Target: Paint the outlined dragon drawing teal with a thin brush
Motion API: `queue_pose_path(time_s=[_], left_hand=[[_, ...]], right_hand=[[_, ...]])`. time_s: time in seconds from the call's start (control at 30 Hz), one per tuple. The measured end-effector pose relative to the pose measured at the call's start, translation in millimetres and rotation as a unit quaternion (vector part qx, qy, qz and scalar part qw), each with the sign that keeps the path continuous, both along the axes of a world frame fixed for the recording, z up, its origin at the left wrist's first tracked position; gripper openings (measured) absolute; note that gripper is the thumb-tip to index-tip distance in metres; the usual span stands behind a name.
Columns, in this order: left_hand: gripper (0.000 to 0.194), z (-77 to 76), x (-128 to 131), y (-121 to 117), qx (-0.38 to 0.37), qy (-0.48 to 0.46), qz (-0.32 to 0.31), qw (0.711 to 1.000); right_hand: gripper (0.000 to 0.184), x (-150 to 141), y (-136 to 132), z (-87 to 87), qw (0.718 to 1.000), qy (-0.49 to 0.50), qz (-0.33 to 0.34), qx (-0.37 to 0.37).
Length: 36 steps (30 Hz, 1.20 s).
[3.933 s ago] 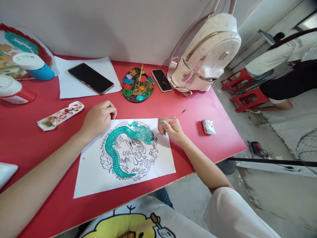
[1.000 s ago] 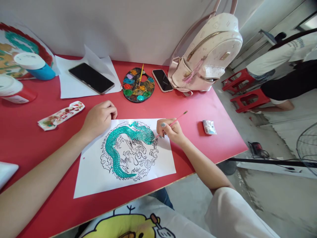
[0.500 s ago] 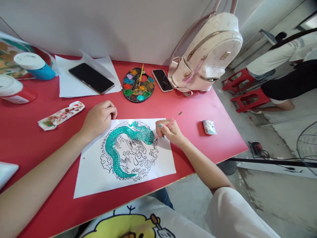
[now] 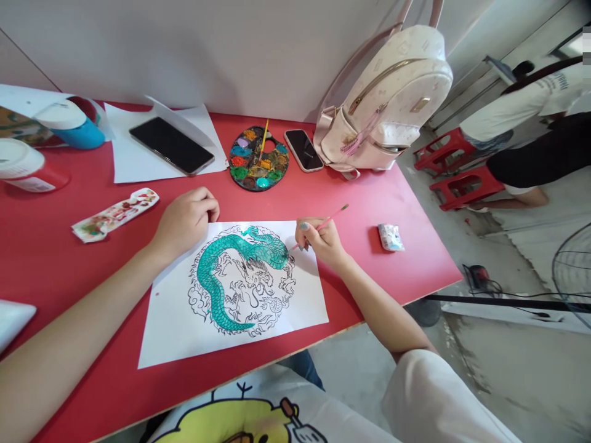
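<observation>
The painted sheet (image 4: 22, 101), upper left, is now curled further. The brush (image 4: 333, 215) is pinched by the right hand (image 4: 324, 242), right of the dragon drawing (image 4: 233, 286); how the left hand (image 4: 183, 220) grips cannot be told.

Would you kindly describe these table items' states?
White paper dragon drawing: partly painted teal
Slim pink paintbrush: in right hand
Round black palette: holding paints
Large black phone: dark screen
Small pale-edged phone: dark screen
Blue plastic bottle: capped
Red plastic bottle: capped
Cream backpack: standing
</observation>
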<state>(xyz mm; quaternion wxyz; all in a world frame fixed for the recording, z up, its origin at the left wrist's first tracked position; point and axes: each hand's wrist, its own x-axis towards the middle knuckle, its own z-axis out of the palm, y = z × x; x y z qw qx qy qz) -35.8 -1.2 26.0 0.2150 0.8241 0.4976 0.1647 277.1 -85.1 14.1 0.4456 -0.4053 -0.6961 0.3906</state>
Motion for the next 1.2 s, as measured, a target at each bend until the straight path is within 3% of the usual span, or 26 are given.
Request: queue_pose_path(time_s=[0.2,0.37,0.57,0.73,0.9,1.03,1.2], left_hand=[[0.027,-4.7,-2.1,2.7,0.006,-0.008,-0.004,1.0],[0.025,-9.3,-4.3,4.6,0.013,-0.01,-0.003,1.0],[0.025,-8.1,-2.8,3.7,0.015,-0.008,-0.006,1.0],[0.028,-1.5,0.3,0.1,0.009,0.001,-0.001,1.0],[0.029,-0.2,-0.4,-0.1,0.0,-0.002,-0.001,1.0],[0.028,-3.5,-1.6,1.7,0.003,-0.002,-0.003,1.0],[0.028,-4.9,-2.1,2.4,0.003,0.002,-0.001,1.0]], right_hand=[[0.08,-0.1,0.3,-0.6,0.999,-0.001,0.045,-0.01],[0.078,-0.5,1.5,-3.7,1.0,0.006,-0.004,0.009],[0.078,-1.6,0.8,-5.4,0.999,0.026,0.043,-0.006],[0.074,-2.3,0.2,-3.6,1.0,0.015,-0.012,0.024],[0.078,-2.5,-0.2,-6.2,0.999,0.009,0.032,-0.018],[0.074,-2.1,1.7,-7.4,1.0,0.007,-0.008,0.019],[0.074,-2.8,2.4,-6.7,0.999,0.006,0.036,0.014]])
